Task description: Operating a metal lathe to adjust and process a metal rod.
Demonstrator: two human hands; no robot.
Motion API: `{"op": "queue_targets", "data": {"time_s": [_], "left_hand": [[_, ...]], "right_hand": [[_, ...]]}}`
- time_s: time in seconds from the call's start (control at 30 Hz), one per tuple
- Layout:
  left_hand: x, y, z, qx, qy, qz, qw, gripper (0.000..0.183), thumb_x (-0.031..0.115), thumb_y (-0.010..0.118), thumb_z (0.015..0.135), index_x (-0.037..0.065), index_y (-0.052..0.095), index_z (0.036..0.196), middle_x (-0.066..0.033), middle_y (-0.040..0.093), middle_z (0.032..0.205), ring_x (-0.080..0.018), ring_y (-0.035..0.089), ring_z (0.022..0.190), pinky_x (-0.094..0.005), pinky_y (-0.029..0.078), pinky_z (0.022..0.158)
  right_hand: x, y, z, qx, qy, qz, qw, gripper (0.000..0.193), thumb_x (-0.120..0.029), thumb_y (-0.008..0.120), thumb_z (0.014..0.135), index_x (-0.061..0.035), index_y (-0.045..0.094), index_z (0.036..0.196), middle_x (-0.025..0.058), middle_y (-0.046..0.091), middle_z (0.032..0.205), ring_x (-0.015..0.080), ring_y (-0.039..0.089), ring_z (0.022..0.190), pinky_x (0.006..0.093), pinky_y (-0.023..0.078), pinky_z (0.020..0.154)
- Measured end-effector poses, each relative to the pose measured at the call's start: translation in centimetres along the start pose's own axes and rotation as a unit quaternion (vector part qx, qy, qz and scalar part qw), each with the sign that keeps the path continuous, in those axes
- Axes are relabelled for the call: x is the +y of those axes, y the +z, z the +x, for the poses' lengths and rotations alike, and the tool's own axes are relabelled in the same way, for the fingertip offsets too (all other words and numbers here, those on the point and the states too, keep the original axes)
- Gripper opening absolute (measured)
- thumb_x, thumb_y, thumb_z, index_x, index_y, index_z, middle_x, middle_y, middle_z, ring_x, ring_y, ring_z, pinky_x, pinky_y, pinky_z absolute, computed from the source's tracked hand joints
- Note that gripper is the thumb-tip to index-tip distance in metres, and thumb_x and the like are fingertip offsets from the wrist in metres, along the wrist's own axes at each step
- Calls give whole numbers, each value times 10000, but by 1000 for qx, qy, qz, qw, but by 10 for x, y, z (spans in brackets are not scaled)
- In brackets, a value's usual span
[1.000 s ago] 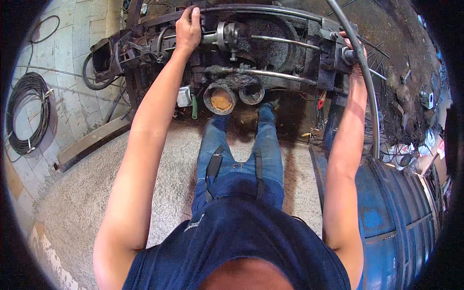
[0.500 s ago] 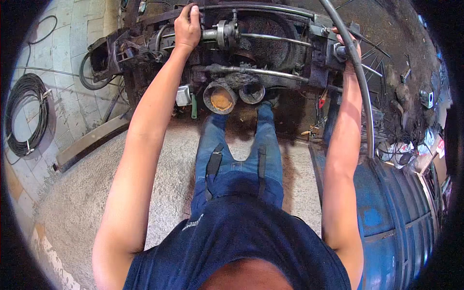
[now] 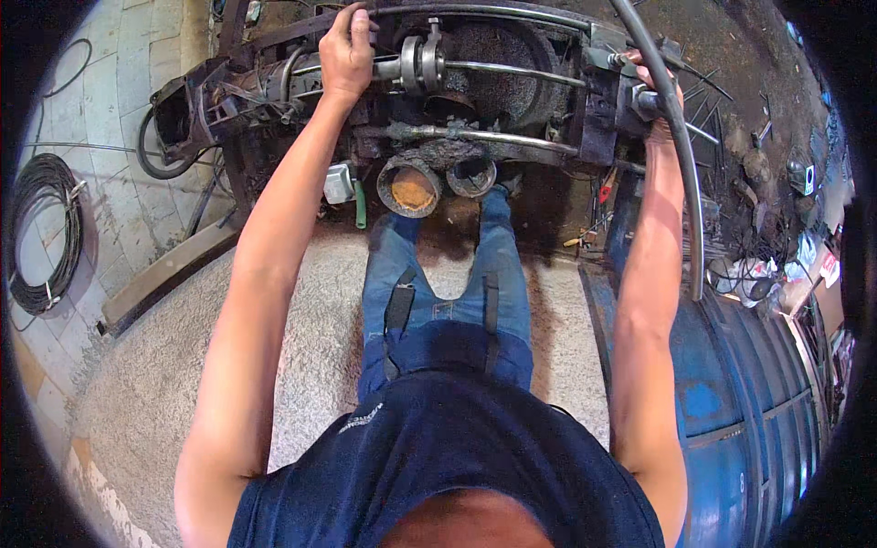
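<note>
A long dark machine with bright steel guide rods lies across the far side. At its upper left, my left hand is closed, thumb raised, beside the round metal flange; what its fingers grip is hidden. My right hand reaches the dark block at the machine's right end. Its fingertips curl over the block's top, partly behind a thick black hose, so its grip is unclear. Below the rods are two round cups, the left one with orange-brown material inside.
A coiled black cable lies on the left tiles, near a long beam. A grey box and a green handle sit under the machine. A blue drum is at lower right, with clutter beyond it.
The view has shifted slightly, so the machine and floor appear a little further left. Both hands keep their places on the machine.
</note>
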State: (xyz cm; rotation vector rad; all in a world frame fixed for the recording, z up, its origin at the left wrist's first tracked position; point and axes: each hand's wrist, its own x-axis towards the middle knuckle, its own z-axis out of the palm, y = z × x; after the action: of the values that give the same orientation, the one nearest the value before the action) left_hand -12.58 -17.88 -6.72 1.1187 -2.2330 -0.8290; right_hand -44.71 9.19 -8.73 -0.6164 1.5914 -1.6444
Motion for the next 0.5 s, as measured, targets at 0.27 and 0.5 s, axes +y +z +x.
{"op": "queue_targets", "data": {"time_s": [0.27,0.5], "left_hand": [[1,0,-2,-9,-12,7,1000,461,367,375,976,2,591,1156,-62,681,784,-107,484,571,-283,427,579],[-7,-7,6,-4,-60,-27,998,462,395,452,925,-13,653,1009,-70,542,598,-186,536,553,-344,422,552]], "right_hand": [[19,0,2,-11,-27,18,999,411,-237,588,851,74,608,1119,138,657,1046,147,611,914,234,440,836],[8,7,3,-40,-55,22,997,504,-269,521,873,151,552,1149,263,624,1045,319,612,993,370,427,957]]}}
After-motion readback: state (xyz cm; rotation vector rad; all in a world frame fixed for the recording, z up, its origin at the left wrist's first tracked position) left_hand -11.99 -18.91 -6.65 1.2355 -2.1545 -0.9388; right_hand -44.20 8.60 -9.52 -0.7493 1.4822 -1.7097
